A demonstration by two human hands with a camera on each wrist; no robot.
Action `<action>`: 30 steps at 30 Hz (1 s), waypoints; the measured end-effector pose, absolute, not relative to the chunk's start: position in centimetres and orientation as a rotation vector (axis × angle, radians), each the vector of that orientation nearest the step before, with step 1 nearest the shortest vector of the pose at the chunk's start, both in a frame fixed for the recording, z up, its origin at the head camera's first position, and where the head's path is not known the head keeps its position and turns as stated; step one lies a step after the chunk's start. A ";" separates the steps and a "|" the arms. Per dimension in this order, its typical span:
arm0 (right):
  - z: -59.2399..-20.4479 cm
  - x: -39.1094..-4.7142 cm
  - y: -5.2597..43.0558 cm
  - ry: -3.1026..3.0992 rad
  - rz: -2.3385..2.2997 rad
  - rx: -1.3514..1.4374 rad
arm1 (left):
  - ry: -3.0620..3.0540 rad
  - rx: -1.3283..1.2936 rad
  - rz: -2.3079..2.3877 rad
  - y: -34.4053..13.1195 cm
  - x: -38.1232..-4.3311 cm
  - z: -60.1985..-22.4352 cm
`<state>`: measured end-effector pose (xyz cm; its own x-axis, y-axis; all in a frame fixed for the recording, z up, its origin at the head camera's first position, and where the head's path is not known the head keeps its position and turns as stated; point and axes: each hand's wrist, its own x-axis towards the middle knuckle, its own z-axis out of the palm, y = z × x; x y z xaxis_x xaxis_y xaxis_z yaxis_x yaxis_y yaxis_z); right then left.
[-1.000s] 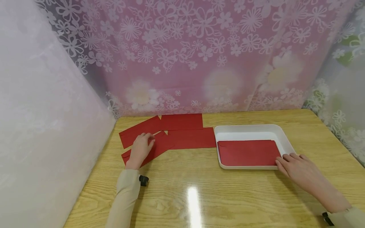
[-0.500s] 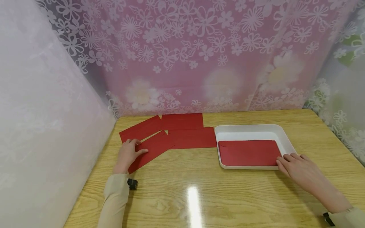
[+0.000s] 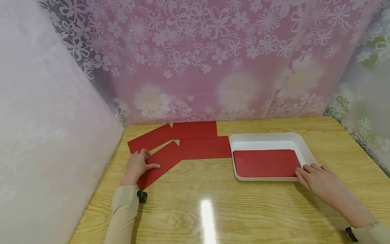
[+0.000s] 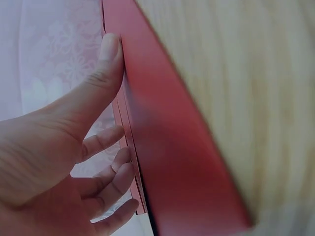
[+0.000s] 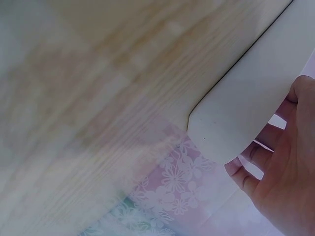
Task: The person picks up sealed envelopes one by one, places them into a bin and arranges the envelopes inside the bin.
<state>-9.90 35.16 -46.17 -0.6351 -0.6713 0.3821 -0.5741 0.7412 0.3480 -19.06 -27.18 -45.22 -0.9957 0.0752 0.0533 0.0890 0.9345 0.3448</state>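
Note:
In the head view my left hand [image 3: 136, 167] is at the lower left red envelope [image 3: 166, 157], which lies slanted on the table. The left wrist view shows the thumb along the near edge of that envelope [image 4: 172, 162], with curled fingers at the same edge; what the fingertips touch underneath is hidden. On the right, my right hand [image 3: 324, 183] grips the front right corner of a white tray [image 3: 265, 137]. Its fingers bend over the rim of the tray [image 5: 241, 98] in the right wrist view. Inside the tray lies a small stack of red envelopes [image 3: 266, 163].
Several more red envelopes lie flat left of the tray: one at the upper left [image 3: 152, 137], one at the back [image 3: 195, 130] and one touching the tray's left side [image 3: 205, 147]. A flowered curtain [image 3: 213, 67] hangs behind the wooden table [image 3: 182, 210].
My left hand has moved left and down to the outer end of the lower left envelope, whose near end has swung toward the front. The right hand and tray have stayed put.

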 end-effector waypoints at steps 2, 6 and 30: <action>-46.1 -10.1 35.2 -2.440 -0.259 0.947 | -3.059 -0.128 -0.558 -27.2 -19.2 -45.4; -46.1 -10.5 35.4 -2.421 -0.268 0.964 | -3.075 -0.123 -0.578 -27.2 -19.3 -45.4; -46.4 -14.1 37.1 -2.375 -0.263 1.019 | -2.563 -0.226 -0.416 -23.7 -20.5 -44.5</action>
